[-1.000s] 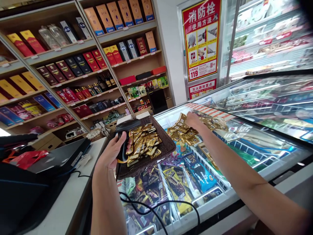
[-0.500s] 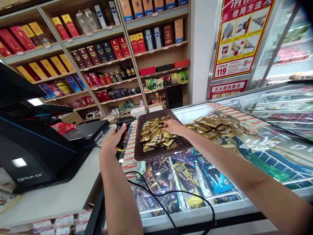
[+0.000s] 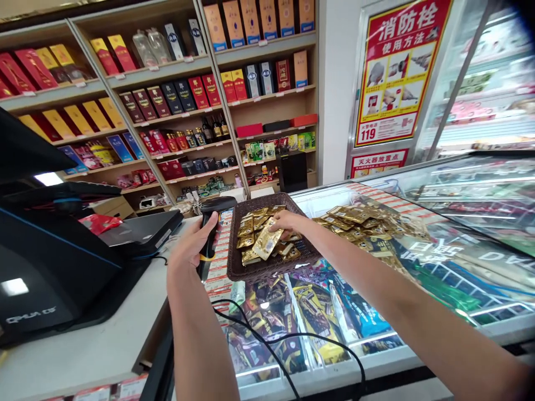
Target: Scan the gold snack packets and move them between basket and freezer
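Note:
My left hand [image 3: 193, 247] grips a black barcode scanner [image 3: 209, 223] upright beside a dark woven basket [image 3: 251, 268]. The basket sits on the glass lid of a chest freezer [image 3: 376, 351] and holds several gold packets. My right hand [image 3: 286, 221] reaches into the basket and pinches one gold packet [image 3: 267, 242], tilted up above the others. A loose pile of the same gold packets [image 3: 368, 220] lies on the lid to the right of the basket.
A black point-of-sale terminal [image 3: 54, 262] stands on the white counter [image 3: 83, 351] at left. The scanner's black cable [image 3: 292, 342] loops over the freezer front. Shelves of boxed goods [image 3: 167, 100] fill the back wall. A red fire-hydrant poster [image 3: 397, 72] hangs at right.
My right hand came from the loose pile into the basket and lifted one gold packet. The basket now rests on the freezer lid. The scanner stayed in my left hand.

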{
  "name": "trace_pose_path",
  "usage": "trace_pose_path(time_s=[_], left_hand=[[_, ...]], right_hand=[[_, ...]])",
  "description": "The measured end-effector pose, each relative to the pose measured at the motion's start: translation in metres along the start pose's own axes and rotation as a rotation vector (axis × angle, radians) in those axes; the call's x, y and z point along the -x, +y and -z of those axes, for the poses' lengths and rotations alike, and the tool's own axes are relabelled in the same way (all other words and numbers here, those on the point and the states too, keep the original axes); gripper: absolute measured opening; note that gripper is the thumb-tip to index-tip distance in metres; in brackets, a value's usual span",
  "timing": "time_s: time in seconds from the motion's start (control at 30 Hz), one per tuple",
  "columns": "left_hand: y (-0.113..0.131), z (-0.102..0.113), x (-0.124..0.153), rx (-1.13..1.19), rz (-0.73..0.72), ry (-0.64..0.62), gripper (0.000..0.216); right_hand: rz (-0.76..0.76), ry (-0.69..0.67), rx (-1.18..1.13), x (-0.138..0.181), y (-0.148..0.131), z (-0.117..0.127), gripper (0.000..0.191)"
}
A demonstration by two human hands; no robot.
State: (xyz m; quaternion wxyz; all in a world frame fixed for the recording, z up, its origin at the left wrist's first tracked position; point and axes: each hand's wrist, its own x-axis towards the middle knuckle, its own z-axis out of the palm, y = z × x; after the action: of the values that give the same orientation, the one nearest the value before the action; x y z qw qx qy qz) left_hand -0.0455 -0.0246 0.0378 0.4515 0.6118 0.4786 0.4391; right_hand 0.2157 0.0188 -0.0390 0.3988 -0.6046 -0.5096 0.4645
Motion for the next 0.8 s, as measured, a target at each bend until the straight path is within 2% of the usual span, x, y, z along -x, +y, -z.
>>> trace_pose_path(time_s=[0.17, 0.3, 0.37, 0.47, 0.57, 0.8], left_hand=[[0.014, -0.03, 0.001, -0.069, -0.046, -0.098, 0.052], [0.025, -0.058, 0.009, -0.109, -0.091, -0.242, 0.049], [0.027, -0.071, 0.012, -0.156, -0.115, -0.324, 0.045], [0.028, -0.087, 0.015, -0.195, -0.142, -0.383, 0.041], [0.028, -0.097, 0.016, -0.204, -0.149, -0.372, 0.041], [0.03, -0.104, 0.019, -0.228, -0.167, -0.371, 0.04]], right_hand=[[0.052, 0.127, -0.296, 0.045, 0.018, 0.058, 0.032], [0.104, 0.257, -0.34, 0.064, 0.019, 0.094, 0.034], [0.123, 0.298, -0.327, 0.068, 0.018, 0.106, 0.029], [0.122, 0.34, -0.307, 0.07, 0.015, 0.116, 0.019], [0.14, 0.344, -0.29, 0.072, 0.013, 0.12, 0.014], [0.124, 0.427, -0.204, 0.07, 0.014, 0.121, 0.012]])
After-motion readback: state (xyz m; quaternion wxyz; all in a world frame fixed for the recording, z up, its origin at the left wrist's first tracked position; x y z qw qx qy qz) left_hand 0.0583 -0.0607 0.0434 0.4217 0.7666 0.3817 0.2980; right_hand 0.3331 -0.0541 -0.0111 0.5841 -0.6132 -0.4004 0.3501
